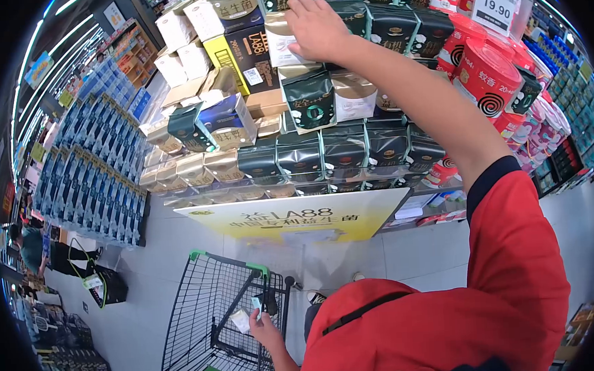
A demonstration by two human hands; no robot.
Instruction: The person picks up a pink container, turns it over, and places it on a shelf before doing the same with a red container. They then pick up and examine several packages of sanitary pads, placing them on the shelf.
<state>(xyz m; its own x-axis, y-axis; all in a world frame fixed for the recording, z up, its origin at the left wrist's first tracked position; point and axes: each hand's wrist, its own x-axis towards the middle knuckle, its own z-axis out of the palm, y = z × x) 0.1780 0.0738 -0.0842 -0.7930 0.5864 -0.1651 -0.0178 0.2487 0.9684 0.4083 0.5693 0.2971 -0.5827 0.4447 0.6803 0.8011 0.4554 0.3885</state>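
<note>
My right hand (319,33) reaches up to the stacked display, its fingers curled over the top of a cream-and-white soft pack (280,41) and its thumb against the front. Directly below stands a dark green pack (308,104), with another white-fronted pack (355,96) to its right. Low down beside the shopping cart (212,291), my left hand (265,329) has its fingers closed around a small pale blue and white item (257,304), too small to name. A white packet (240,321) shows just left of that hand.
Rows of dark packs (299,155) fill the lower shelf above a yellow-and-white sign board (299,219). Red mosquito-coil tubs (489,74) and a 19.90 price sign (494,4) stand right. Blue stacked goods (99,189), a person (35,249) and a black basket (106,284) are left.
</note>
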